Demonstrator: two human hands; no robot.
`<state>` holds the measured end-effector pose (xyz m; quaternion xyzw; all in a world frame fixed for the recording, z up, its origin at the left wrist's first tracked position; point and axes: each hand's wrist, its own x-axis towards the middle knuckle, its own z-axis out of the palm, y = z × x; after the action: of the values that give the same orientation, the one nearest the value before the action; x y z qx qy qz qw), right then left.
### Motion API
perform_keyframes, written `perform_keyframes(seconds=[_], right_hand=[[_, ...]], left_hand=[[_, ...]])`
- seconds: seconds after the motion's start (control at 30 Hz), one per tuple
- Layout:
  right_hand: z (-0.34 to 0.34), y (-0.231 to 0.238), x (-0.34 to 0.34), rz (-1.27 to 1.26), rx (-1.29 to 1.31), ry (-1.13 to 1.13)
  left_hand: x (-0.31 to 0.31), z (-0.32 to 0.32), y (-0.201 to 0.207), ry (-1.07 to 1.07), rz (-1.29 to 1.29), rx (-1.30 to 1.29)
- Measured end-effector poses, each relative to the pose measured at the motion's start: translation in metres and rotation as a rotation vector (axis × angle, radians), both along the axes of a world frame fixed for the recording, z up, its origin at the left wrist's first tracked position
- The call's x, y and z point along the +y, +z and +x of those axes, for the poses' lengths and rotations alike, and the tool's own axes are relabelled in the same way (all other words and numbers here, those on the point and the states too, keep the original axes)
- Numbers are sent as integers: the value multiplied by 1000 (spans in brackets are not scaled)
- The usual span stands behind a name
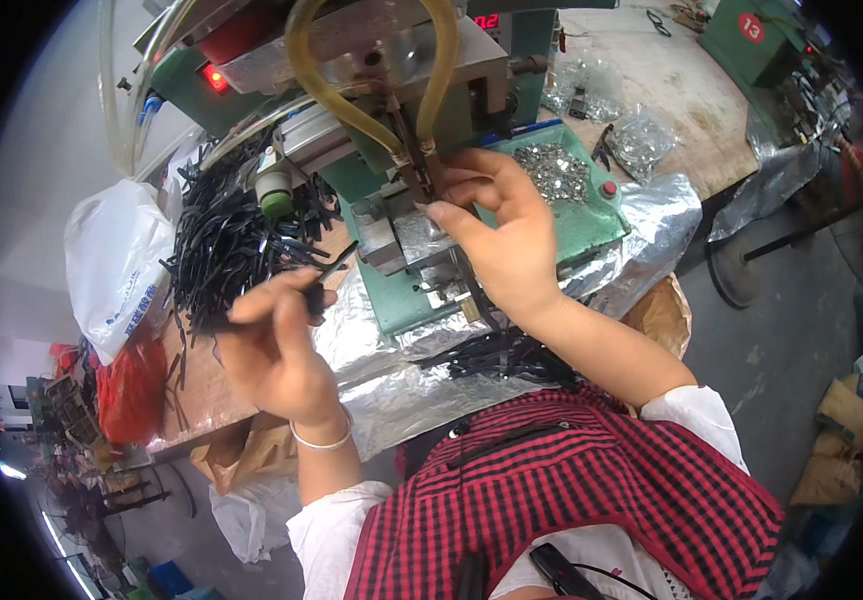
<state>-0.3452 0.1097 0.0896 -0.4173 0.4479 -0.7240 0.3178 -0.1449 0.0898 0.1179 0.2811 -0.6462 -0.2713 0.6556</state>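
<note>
A: Strips (pixel 241 230)?
B: Black throughout.
A: Machine base (pixel 391 305)?
B: Plain green. Button (pixel 607 189) red; small metal parts (pixel 553 170) silver. Looped tubes (pixel 441 60) amber-yellow. Display (pixel 214 77) glows red.
A: Foil (pixel 666 205)?
B: Bright silver.
A: Apron (pixel 551 470)?
B: Checked, red and black, small even squares. Sleeves (pixel 696 412) plain white. Wristband (pixel 323 442) whitish.
A: Carrier bag (pixel 111 260)?
B: White, blue printing. Plastic bag (pixel 131 390) solid red. Paper sack (pixel 663 315) brown.
A: Second machine (pixel 723 70)?
B: Green as well; red disc (pixel 751 26) marked in white.
A: Bench top (pixel 706 110)?
B: Light tan. Floor (pixel 781 350) grey.
</note>
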Motion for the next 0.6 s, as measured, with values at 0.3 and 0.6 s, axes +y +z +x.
perform_keyframes(seconds=[0.3, 0.6], right_hand=[[-62, 4, 16, 128, 340, 28], [-136, -80, 37, 369, 645, -419]], left_hand=[[2, -57, -23, -64, -754, -677], [-7, -65, -37, -75, -784, -617]])
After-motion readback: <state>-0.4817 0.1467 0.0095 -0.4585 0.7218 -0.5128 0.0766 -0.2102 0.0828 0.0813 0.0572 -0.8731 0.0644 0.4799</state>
